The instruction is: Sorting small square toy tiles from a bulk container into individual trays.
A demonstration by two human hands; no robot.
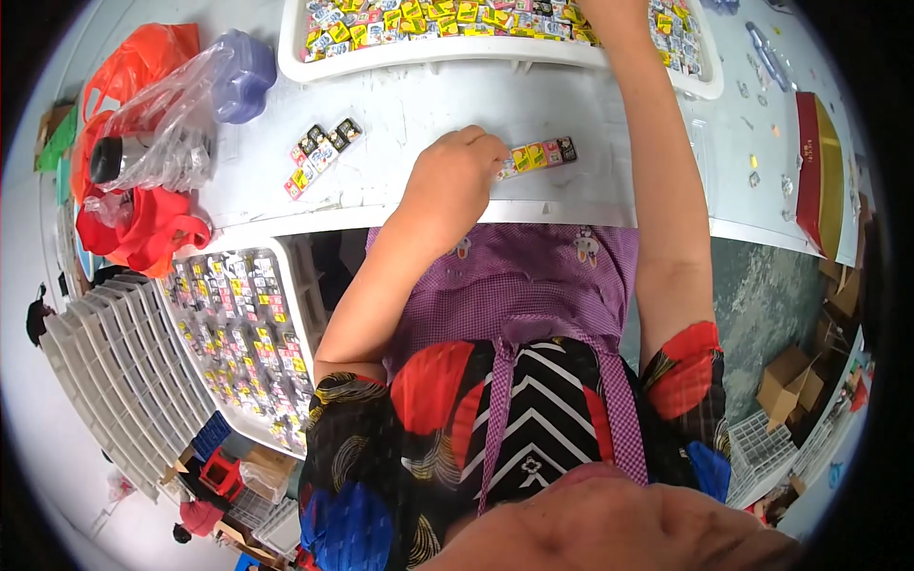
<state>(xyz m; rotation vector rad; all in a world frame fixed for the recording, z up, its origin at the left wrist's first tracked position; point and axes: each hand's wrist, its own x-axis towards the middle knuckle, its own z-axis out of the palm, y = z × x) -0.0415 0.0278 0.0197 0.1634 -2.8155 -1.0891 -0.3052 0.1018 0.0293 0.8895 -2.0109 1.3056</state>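
My left hand (pixel 457 171) rests on the table near its front edge, its fingers curled round the left end of a row of small printed blocks (pixel 538 157). The row's visible pieces are yellow, pink and black; the hand covers the rest. My right arm stretches to the far side, and my right hand (pixel 614 17) is over a white tray (pixel 428 60) heaped with small yellow, white and pink pieces. The top edge of the picture cuts off its fingers. Left of my left hand lie short rows of similar blocks (pixel 322 155), side by side at an angle.
Red bags (pixel 157 224), a clear plastic bag and a purple container (pixel 245 76) crowd the table's left end. Below stands another white tray (pixel 283 285) of packed blocks, beside stacked white trays (pixel 124 362). A red-and-gold box (pixel 817 176) and scattered bits lie at right.
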